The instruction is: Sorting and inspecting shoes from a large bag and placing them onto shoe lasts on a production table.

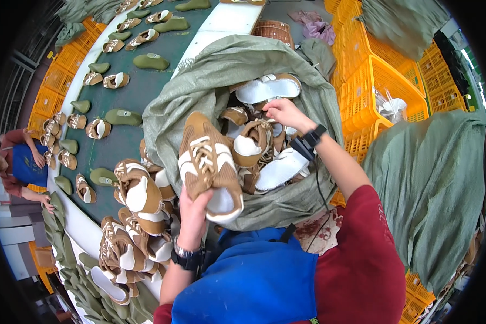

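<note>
Holding a shoe (202,154) beside the open sack (191,73)

The green lasts (150,63) bear pale marks (152,55) too small for us to read. Our left hand (193,209) grasps the ribbed brown shoe near its heel, toe pointing away from us. Our right hand (290,114) curls near a white sole (270,90) in the crinkled woven sack; we cannot tell whether it pinches anything

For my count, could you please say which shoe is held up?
The shoe in the left hand, toe pointing away; others rest in or outside the sack.
</note>
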Tool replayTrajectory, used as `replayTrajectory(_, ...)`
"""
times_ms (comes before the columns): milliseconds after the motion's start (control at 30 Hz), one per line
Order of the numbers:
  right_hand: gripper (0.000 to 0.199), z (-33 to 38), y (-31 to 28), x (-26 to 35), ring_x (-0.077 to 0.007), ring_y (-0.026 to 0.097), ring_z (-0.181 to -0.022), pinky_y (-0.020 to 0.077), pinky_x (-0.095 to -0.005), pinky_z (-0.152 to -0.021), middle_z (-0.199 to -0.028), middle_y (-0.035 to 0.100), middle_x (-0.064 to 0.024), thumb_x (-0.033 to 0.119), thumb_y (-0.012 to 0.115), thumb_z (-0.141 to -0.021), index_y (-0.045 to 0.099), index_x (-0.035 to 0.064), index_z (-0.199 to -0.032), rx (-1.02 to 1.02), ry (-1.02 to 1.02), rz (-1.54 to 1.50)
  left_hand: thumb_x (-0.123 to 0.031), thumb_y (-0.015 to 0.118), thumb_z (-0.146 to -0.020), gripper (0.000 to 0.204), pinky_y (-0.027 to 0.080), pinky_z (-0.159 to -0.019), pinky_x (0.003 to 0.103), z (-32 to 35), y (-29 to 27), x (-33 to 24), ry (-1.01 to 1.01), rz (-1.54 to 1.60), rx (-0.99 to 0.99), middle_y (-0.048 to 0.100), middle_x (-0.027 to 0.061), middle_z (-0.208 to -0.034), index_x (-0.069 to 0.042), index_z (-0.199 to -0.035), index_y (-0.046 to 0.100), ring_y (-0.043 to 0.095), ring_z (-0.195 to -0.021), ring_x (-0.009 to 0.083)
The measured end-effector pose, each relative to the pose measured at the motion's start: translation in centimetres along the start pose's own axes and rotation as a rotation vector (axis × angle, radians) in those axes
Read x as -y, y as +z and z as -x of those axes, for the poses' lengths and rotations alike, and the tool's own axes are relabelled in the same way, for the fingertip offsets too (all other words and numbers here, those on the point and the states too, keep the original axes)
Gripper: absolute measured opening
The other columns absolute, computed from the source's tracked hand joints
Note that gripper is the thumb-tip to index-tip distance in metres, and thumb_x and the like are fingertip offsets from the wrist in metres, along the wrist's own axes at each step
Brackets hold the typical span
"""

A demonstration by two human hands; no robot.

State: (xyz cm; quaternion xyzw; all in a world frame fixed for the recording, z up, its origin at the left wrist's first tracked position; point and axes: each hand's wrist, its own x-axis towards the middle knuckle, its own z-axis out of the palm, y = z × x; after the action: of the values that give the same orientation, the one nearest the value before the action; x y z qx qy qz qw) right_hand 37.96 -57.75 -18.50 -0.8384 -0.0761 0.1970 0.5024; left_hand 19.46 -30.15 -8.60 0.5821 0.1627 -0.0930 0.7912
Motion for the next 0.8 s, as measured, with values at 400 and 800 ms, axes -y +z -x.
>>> replayTrajectory(400,0.028,-5.1,5.2,-1.7,-0.0142,0.058,-0.078,0.0462,-0.029,-0.072,-0.076,0.064,-0.0082,0.021,0.067,-0.07,0.066,0.0057,-0.093,0.829,0.174,0.321,-0.001,0.06,-0.071,0.049,0.04,-0.085,0.028,3.7,-3.6,-0.8,0.016,-0.308,-0.205,0.053,0.0075,-0.108,0.0,-0.117,0.042,0.051,-0.097,0.0142)
replayTrajectory(800,0.023,-12.0,6.5,-5.9,-0.0363,0.058,-0.08,0.0457,-0.0429,-0.072,-0.082,0.06,-0.0214,0.013,0.052,-0.072,0.06,0.0062,-0.092,-0.029,-0.218,0.442,0.001,0.059,-0.069,0.051,0.04,-0.084,0.028,3.0,-3.3,-0.9,-0.028,-0.411,-0.188,0.052,0.0074,-0.105,0.0,-0.116,0.041,0.05,-0.095,0.0138)
